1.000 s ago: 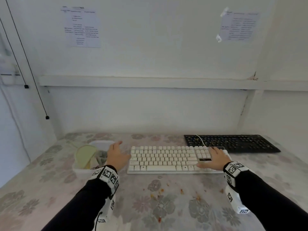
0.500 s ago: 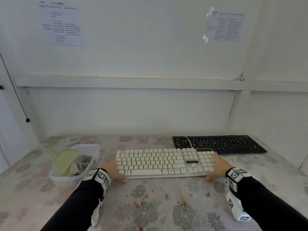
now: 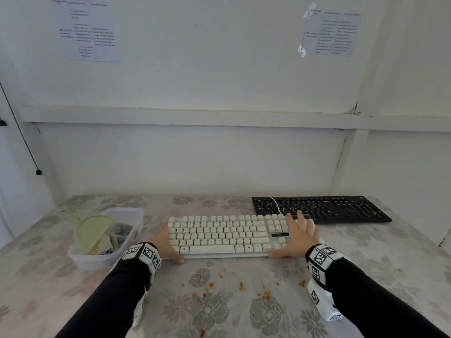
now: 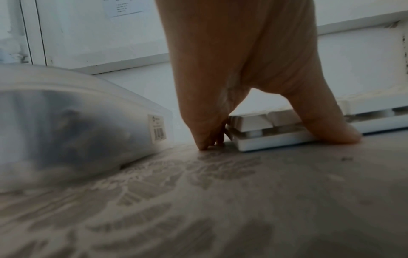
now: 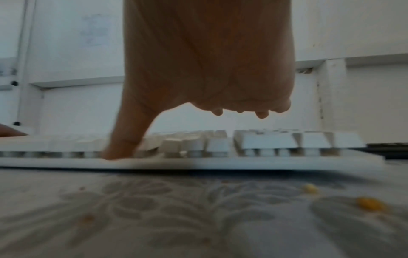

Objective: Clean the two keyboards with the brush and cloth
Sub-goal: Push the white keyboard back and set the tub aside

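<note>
The white keyboard [image 3: 219,237] lies flat in the middle of the table. My left hand [image 3: 166,247] holds its left end: in the left wrist view the fingers curl down round the near left corner [image 4: 276,139] and the thumb presses the front edge. My right hand [image 3: 299,237] hovers over the number pad with straight, spread fingers, and only its thumb [image 5: 123,144] touches the front ledge. The black keyboard [image 3: 322,208] lies at the back right, sprinkled with crumbs. A green brush [image 3: 94,232] and a grey cloth [image 3: 117,236] sit in a clear tub [image 3: 136,215].
The tub stands just left of my left hand. Orange crumbs [image 3: 241,285] are scattered on the flowered tablecloth in front of the white keyboard. A white cable [image 3: 277,206] runs over the black keyboard. The wall stands close behind both keyboards.
My left hand came from beside the tub to grip the white keyboard's left end. My right hand left the right end and now spreads over the number pad.
</note>
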